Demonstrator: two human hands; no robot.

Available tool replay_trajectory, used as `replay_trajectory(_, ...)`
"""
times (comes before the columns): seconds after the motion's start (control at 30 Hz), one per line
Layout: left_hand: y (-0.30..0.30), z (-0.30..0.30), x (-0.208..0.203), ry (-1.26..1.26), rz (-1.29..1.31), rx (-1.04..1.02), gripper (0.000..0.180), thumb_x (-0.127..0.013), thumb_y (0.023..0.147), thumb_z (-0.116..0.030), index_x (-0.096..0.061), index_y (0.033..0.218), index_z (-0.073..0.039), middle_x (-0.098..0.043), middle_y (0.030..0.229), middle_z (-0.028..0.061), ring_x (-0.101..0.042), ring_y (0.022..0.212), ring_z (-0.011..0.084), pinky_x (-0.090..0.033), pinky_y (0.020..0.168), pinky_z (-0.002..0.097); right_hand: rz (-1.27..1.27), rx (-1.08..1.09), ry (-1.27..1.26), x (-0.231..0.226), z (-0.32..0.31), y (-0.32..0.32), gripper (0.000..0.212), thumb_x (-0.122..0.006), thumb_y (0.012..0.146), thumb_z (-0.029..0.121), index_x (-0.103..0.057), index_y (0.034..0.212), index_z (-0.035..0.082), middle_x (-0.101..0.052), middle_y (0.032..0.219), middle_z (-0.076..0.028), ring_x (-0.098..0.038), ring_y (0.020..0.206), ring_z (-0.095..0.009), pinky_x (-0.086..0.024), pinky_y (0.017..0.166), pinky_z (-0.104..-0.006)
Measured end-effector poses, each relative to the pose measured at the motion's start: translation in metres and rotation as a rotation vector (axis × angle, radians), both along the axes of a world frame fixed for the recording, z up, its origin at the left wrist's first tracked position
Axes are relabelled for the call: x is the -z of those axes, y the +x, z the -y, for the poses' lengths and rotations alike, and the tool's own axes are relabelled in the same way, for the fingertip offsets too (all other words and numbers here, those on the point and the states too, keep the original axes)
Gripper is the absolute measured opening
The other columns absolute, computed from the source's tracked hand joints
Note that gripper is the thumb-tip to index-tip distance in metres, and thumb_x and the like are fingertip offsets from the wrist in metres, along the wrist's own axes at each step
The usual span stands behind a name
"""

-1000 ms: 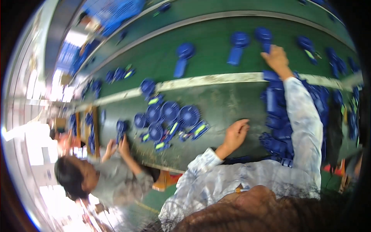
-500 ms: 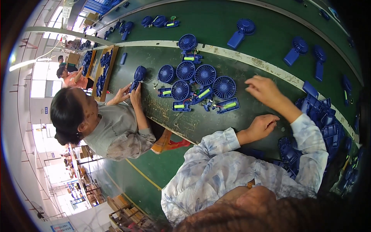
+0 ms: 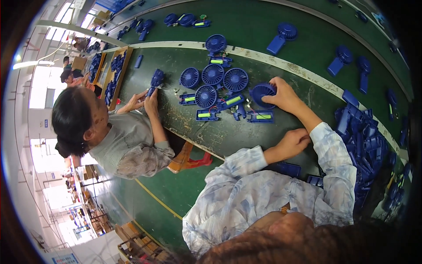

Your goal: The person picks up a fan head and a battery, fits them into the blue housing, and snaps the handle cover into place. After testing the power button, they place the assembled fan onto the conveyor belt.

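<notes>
My right hand (image 3: pixel 285 97) grips the rim of a blue round fan head (image 3: pixel 262 93) between thumb and fingers. The fan head is tilted, and thin wires run near it toward an open blue handle shell (image 3: pixel 263 116) with a yellow-green battery. My left hand (image 3: pixel 292 144) rests curled closer to me, beside my right sleeve; what its fingers hold, if anything, is hidden. To the left of the gripped fan lie several more fan heads (image 3: pixel 235 79) with caged fronts, and open handle shells (image 3: pixel 231 101) with batteries.
A heap of blue plastic shells (image 3: pixel 360 141) lies at the right. Beyond the pale rail (image 3: pixel 285 66), assembled fans (image 3: pixel 281 37) sit on a green belt. At left, a co-worker (image 3: pixel 127 141) holds a blue fan (image 3: pixel 157 78); a cardboard tray (image 3: pixel 118 75) of blue parts stands behind.
My right hand has moved left and taken hold of the rightmost fan head, which is now tilted. The shell below it has turned slightly. My left hand stays curled in about the same place.
</notes>
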State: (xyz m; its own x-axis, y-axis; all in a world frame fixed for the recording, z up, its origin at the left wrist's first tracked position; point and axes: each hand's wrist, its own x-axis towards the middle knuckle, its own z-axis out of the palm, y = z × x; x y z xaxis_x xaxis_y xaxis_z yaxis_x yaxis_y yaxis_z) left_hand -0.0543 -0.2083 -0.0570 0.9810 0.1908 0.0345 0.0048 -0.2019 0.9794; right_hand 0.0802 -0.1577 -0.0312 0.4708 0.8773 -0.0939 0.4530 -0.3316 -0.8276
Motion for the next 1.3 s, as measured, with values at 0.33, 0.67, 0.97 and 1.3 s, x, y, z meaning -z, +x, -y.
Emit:
replay_trajectory(0.33, -0.042, -0.060, -0.009, 0.531, 0.053, -0.695, 0.054, -0.074, 0.075, -0.013, -0.050, 0.121, 0.002, -0.054, 0.111, 0.0180, -0.054, 0.103, 0.0341, -0.046, 0.085, 0.0411, -0.275, 0.171, 0.294, -0.050, 0.093, 0.030, 0.057, -0.076, 0.077, 0.012, -0.049, 0.126, 0.001, -0.061, 0.110, -0.007, -0.058, 0.101, -0.014, -0.046, 0.090, -0.0269)
replay_trajectory(0.67, -0.002, -0.076, 0.005, 0.883, -0.077, -0.472, 0.074, -0.079, 0.070, -0.019, -0.045, 0.131, 0.006, -0.056, 0.119, 0.0223, -0.053, 0.105, 0.0393, -0.045, 0.090, 0.0426, -0.354, 0.319, 0.467, -0.052, 0.132, 0.025, 0.060, -0.077, 0.078, 0.011, -0.047, 0.129, 0.001, -0.061, 0.113, -0.010, -0.059, 0.102, -0.015, -0.047, 0.090, -0.0281)
replay_trajectory(0.97, -0.025, -0.062, -0.015, -1.339, -0.162, 0.024, 0.052, -0.068, 0.089, -0.028, -0.048, 0.131, -0.006, -0.062, 0.109, 0.0111, -0.066, 0.093, 0.0276, -0.058, 0.073, 0.0415, -0.360, 0.244, 0.514, -0.080, 0.165, 0.027, 0.057, -0.076, 0.078, 0.008, -0.049, 0.128, 0.001, -0.059, 0.114, -0.006, -0.057, 0.104, -0.013, -0.044, 0.092, -0.0269)
replay_trajectory(1.3, -0.019, -0.029, -0.020, -0.962, -0.436, 0.080, 0.027, -0.060, 0.092, -0.008, -0.053, 0.117, -0.001, -0.066, 0.096, 0.0084, -0.067, 0.078, 0.0166, -0.057, 0.065, 0.0291, -0.580, 0.006, 0.272, -0.084, 0.166, 0.014, 0.058, -0.078, 0.076, 0.022, -0.053, 0.125, 0.001, -0.060, 0.113, -0.004, -0.056, 0.104, -0.011, -0.044, 0.094, -0.0274)
